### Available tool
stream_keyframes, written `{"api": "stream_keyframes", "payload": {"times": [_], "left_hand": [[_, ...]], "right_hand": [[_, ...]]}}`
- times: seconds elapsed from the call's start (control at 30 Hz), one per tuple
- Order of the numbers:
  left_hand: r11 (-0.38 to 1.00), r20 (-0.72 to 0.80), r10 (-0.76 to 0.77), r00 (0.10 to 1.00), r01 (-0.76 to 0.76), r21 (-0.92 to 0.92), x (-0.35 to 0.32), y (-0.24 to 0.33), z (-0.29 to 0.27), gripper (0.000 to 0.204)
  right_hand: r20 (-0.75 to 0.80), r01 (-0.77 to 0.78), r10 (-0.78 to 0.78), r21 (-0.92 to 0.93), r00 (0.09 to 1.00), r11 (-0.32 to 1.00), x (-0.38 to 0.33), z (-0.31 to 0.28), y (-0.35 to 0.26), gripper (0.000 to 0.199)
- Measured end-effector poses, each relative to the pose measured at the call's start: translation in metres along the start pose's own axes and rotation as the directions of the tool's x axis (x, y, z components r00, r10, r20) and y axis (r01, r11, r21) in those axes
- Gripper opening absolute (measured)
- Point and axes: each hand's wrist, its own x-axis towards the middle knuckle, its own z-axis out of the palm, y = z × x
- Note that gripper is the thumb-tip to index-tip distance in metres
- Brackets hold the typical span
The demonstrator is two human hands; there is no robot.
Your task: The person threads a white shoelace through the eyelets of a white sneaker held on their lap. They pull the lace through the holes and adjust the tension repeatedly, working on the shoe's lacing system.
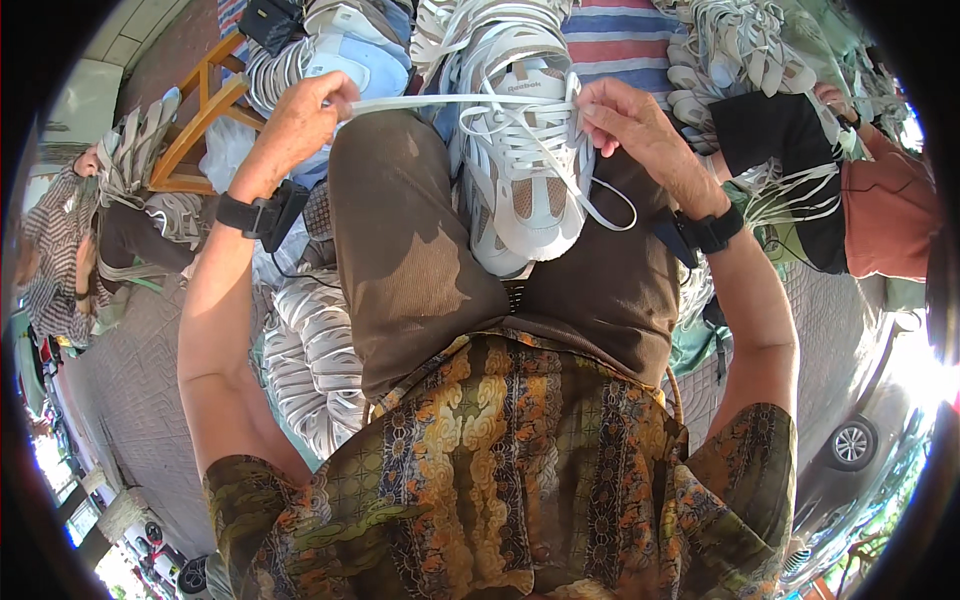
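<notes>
1. Lace (pixel 440 101), flat and white, runs taut and level between the two hands, above the person's knees
2. Left hand (pixel 300 120) has its fingertips pinched shut on the lace's left end, knuckles up, just above the left knee
3. Right hand (pixel 640 130) grips the lace's other end at the shoe's top eyelets, thumb and forefinger closed on it; a loose loop of lace hangs below this hand over the right thigh
4. Sneaker (pixel 520 170), white and grey with tan mesh panels, lies between the thighs on the lap, toe toward the person's belly, its lacing crisscrossed and partly threaded
5. Each wrist carries a black wristband (pixel 245 213) with a small black device fixed to it
6. Brown trousers (pixel 400 240) carry the shoe; it sits in the gap between the two legs, nearer the right thigh
7. Patterned shirt (pixel 520 470), orange and dark green, fills the lower edge of the view
8. More pale sneakers (pixel 310 360) lie heaped on the ground under the left forearm, and others are piled beyond the knees at the top
9. Wooden chair frame (pixel 200 110) stands at upper left
10. Another person in a black top (pixel 780 150) sits at right among further shoes, and one in a checked shirt (pixel 50 260) sits at far left
</notes>
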Motion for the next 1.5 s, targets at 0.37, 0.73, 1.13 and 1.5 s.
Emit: {"api": "stream_keyframes", "payload": {"times": [0.37, 0.73, 1.13, 1.5], "left_hand": [[0.87, 0.008, 0.46, 0.888, -0.453, 0.194, -0.001, 0.075, 0.08, 0.021], [0.965, 0.228, 0.183, 0.956, -0.129, -0.23, 0.037, 0.063, 0.077, 0.01], [0.8, 0.37, 0.116, 0.922, 0.134, -0.585, 0.045, 0.052, 0.068, 0.021], [0.961, 0.158, 0.224, 0.962, -0.192, -0.198, 0.037, 0.072, 0.084, 0.012]], "right_hand": [[-0.056, 0.219, -0.377, -0.73, 0.925, 0.647, -0.021, 0.051, -0.008, 0.018], [-0.057, 0.157, -0.162, -0.081, 0.985, 0.984, 0.002, 0.023, 0.01, 0.01], [-0.181, 0.033, 0.038, 0.376, 0.983, 0.926, 0.008, -0.033, 0.004, 0.011], [-0.149, -0.008, 0.084, 0.452, 0.985, 0.892, 0.002, -0.048, -0.009, 0.011]]}}
